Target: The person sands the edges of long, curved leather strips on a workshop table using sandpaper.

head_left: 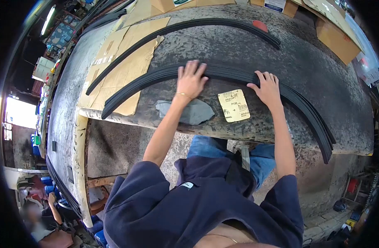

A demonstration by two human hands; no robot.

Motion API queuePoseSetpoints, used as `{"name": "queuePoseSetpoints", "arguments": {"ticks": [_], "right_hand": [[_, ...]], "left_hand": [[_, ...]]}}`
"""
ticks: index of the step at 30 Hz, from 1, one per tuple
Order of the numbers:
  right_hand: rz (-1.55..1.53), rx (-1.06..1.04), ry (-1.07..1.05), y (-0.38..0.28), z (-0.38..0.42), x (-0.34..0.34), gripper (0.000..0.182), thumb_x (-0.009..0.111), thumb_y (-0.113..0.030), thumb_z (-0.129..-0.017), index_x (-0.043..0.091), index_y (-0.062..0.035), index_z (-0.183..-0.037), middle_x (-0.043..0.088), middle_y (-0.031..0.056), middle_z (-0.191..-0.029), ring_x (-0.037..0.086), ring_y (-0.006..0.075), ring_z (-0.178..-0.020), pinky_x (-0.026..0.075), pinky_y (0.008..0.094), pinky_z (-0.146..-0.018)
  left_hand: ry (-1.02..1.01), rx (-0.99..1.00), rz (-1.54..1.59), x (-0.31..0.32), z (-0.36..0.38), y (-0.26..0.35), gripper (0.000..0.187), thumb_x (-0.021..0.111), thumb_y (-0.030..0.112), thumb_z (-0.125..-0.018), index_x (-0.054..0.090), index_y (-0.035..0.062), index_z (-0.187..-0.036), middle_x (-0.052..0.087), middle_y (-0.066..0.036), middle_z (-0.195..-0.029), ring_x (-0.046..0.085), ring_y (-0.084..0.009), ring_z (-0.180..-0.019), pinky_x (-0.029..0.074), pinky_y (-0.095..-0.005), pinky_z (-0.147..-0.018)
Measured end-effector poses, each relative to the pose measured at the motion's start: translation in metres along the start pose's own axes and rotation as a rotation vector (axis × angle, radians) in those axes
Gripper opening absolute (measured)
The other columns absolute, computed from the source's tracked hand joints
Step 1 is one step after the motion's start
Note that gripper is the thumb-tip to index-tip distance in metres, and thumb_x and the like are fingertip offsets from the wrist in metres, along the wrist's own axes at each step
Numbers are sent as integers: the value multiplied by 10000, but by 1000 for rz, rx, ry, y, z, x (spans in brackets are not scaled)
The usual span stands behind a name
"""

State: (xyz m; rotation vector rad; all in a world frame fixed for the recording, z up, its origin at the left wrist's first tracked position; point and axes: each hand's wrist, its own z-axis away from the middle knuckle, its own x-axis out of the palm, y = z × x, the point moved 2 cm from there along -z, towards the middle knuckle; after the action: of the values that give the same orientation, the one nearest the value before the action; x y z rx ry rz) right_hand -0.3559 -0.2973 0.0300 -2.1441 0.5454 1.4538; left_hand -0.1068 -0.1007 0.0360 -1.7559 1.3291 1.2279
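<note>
A bundle of long black rubber-like strips (230, 72) lies in a curve across the dark worktable. My left hand (190, 82) rests over the bundle with its fingers spread flat. Farther right, my right hand (267, 87) is closed around the same bundle, thumb on the near side and fingers over the top. Between my hands, nearer to me, lies a cream sandpaper sheet (234, 106) printed P120. A grey cloth-like piece (195, 112) sits below my left wrist.
A second bundle of black strips (177, 26) curves across the table's far part. Flat cardboard (125, 74) lies at the left under the strip ends. A red round object (259, 26) and cardboard boxes (336, 41) stand at the back. Another person (40, 219) sits at lower left.
</note>
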Motion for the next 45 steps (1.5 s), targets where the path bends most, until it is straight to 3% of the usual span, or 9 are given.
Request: {"name": "queuePoseSetpoints", "arguments": {"ticks": [3,10,15,20,28,33,37,40,45], "right_hand": [[-32,-129,110,7,-2,4,678,643,-614,-885,627,-47,-1258,615,120,-1117,569,310,-1090,429,463,-964],[-122,-345,123,14,3,-5,685,695,-595,-852,637,-24,-1226,637,115,-1115,584,302,-1087,452,440,-968],[42,-120,206,6,24,-20,720,668,-489,-913,468,-64,-1458,451,148,-1501,430,322,-1393,296,663,-1116],[273,230,117,59,77,-72,716,660,-487,-924,461,-69,-1469,451,143,-1513,400,325,-1430,273,667,-1130],[240,71,130,179,109,-62,554,716,-493,-877,644,13,-1092,653,145,-1023,603,356,-1044,425,466,-1005],[232,180,6,158,90,-75,702,635,-574,-913,581,-13,-1332,583,163,-1312,500,328,-1294,302,635,-1108],[48,0,158,64,57,-72,670,722,-374,-878,517,47,-1356,526,231,-1399,503,413,-1285,404,499,-1048],[98,-79,70,33,40,-17,856,632,-559,-918,412,55,-1471,421,235,-1541,373,380,-1456,311,490,-1191],[78,-127,45,44,33,-9,931,634,-622,-888,391,45,-1491,400,227,-1561,356,365,-1472,298,478,-1209]], "left_hand": [[110,-112,-77,13,6,-51,601,591,510,-950,528,185,-1452,504,-156,-1449,412,-346,-1403,265,-585,-1156],[94,-16,30,17,-6,-71,755,648,603,-865,543,95,-1413,513,-199,-1385,434,-362,-1345,229,-556,-1169],[44,-26,21,2,1,-39,760,653,521,-908,466,58,-1481,347,-222,-1580,250,-417,-1504,201,-659,-1168],[-31,185,168,-8,-4,24,671,663,332,-925,439,57,-1494,377,-186,-1576,310,-372,-1491,266,-561,-1191],[61,195,94,47,-37,65,559,582,258,-956,467,91,-1477,446,-131,-1537,337,-308,-1470,244,-605,-1168],[16,138,59,34,-37,81,591,587,275,-930,471,41,-1459,404,-196,-1556,319,-355,-1480,243,-582,-1185],[15,205,176,41,-31,119,637,605,329,-927,460,32,-1472,380,-228,-1563,329,-368,-1474,243,-535,-1202],[20,205,140,41,-36,128,650,611,369,-931,459,53,-1478,380,-229,-1560,316,-371,-1477,240,-545,-1198],[43,187,151,46,-38,127,674,619,413,-929,457,64,-1482,379,-238,-1555,295,-377,-1484,220,-582,-1186]]}}
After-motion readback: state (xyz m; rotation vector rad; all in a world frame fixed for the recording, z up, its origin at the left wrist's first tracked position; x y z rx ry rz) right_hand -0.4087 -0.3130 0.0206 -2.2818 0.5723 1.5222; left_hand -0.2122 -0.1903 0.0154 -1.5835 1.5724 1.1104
